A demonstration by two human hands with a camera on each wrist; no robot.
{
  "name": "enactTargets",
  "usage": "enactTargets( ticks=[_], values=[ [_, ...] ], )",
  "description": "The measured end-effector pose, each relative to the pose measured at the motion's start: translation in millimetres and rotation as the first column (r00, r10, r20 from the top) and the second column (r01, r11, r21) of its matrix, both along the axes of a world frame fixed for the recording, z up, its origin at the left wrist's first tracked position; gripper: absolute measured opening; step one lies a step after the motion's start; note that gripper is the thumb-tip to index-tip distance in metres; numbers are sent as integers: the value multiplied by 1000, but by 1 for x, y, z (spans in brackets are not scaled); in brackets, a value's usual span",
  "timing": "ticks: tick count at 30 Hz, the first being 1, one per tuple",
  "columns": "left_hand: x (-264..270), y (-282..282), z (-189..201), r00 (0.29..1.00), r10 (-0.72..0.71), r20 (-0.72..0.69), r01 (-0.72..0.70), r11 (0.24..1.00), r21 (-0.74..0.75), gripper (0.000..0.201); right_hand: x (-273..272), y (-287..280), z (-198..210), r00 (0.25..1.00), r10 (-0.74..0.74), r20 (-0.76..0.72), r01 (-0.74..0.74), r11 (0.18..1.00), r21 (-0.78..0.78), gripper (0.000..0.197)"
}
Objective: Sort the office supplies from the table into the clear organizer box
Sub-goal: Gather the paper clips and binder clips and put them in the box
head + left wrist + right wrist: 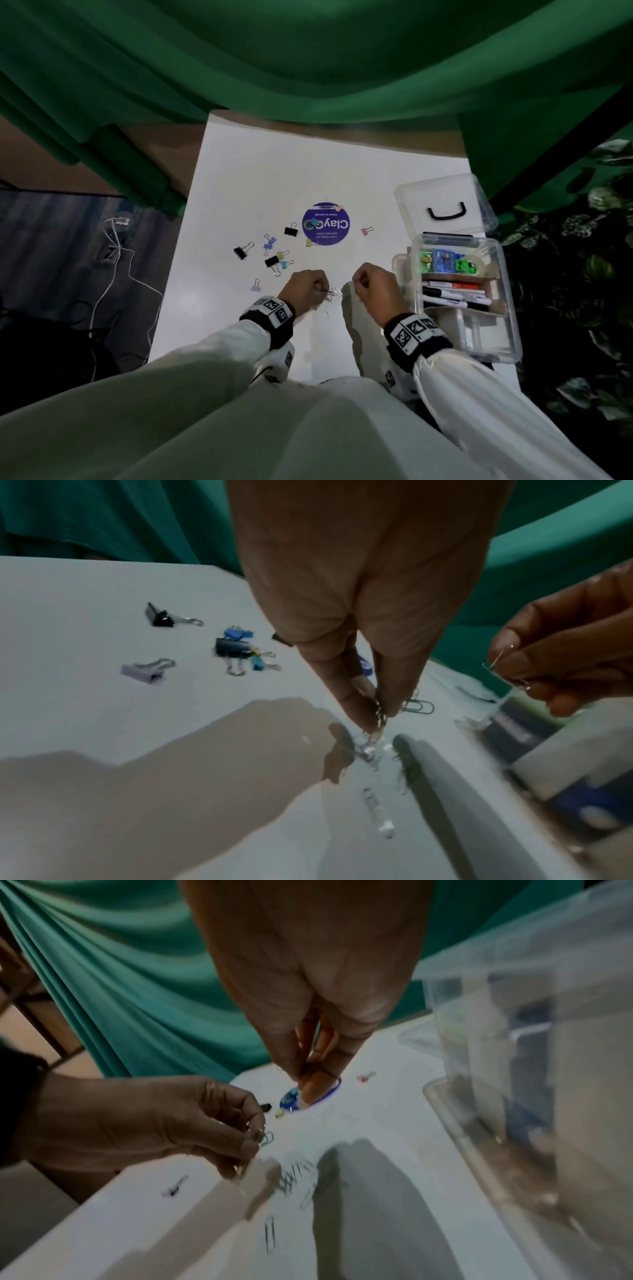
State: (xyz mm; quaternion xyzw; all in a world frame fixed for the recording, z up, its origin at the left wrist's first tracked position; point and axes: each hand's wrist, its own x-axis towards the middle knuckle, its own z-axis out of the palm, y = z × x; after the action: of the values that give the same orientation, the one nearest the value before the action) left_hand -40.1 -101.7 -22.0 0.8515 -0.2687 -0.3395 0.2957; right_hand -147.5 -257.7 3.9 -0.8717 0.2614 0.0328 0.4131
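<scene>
Both my hands work the paper clips (329, 297) at the near table (239, 171) edge. Left hand (306, 287) pinches a few clips between thumb and fingertips, lifting them off the loose pile. Right hand (371, 287) pinches one clip, held up, probably to gather a batch before carrying. Box (507, 274) sits open just right. Binder clips (274, 255) lie unsorted farther out.

Dim overhead light; hard shadows on table (260, 164); wrist views blurred, edges warped.
</scene>
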Motion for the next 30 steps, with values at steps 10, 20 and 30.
enactTargets(
  ticks=[10, 20, 30],
  values=[
    [-75, -98, 86, 958, -267, -104, 222, 922, -319, 10, -114, -64, 64, 965, -255, 65, 258, 966, -27, 19],
    [-119, -151, 60, 843, -487, 229, 520, 847, -114, 16, -148, -75, 51, 978, -144, -148, 122, 982, -147, 24],
    [-54, -102, 63, 971, -149, 189, 184, 966, -182, 16, -106, -69, 71, 996, -5, -84, -4, 993, -114, 16]
  ],
)
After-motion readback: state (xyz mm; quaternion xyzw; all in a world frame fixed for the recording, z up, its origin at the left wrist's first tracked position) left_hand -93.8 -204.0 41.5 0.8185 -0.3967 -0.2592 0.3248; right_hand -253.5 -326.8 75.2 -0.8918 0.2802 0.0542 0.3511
